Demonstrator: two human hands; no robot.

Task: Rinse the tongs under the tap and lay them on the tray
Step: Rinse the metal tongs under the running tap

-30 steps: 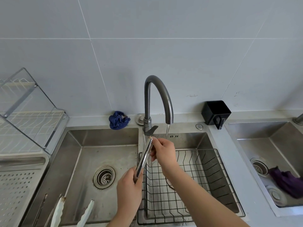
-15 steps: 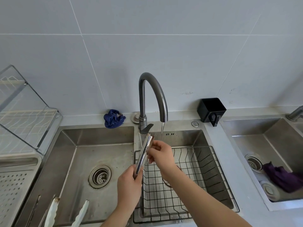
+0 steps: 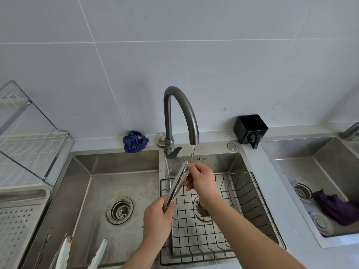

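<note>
Shiny metal tongs point(image 3: 177, 183) slant up from my left hand point(image 3: 157, 220), which grips their handle end. My right hand point(image 3: 200, 179) pinches and rubs the toothed tips, just left of a thin stream of water falling from the grey arched tap point(image 3: 181, 115). The stream lands on my right fingers. All this happens over the right basin, which holds a black wire basket point(image 3: 250, 195). A perforated metal tray point(image 3: 15, 228) lies at the far left.
The left basin point(image 3: 97, 191) has a round drain and several other tongs point(image 3: 64, 251) leaning at its near corner. A clear dish rack point(image 3: 29, 144), a blue scrubber point(image 3: 135, 141) and a black cup point(image 3: 250, 129) stand along the back. A second sink point(image 3: 310, 171) at right holds a purple cloth point(image 3: 336, 206).
The hands and tongs have held nearly the same pose under the tap. My right fingers have shifted slightly along the tips. The camera has moved a little.
</note>
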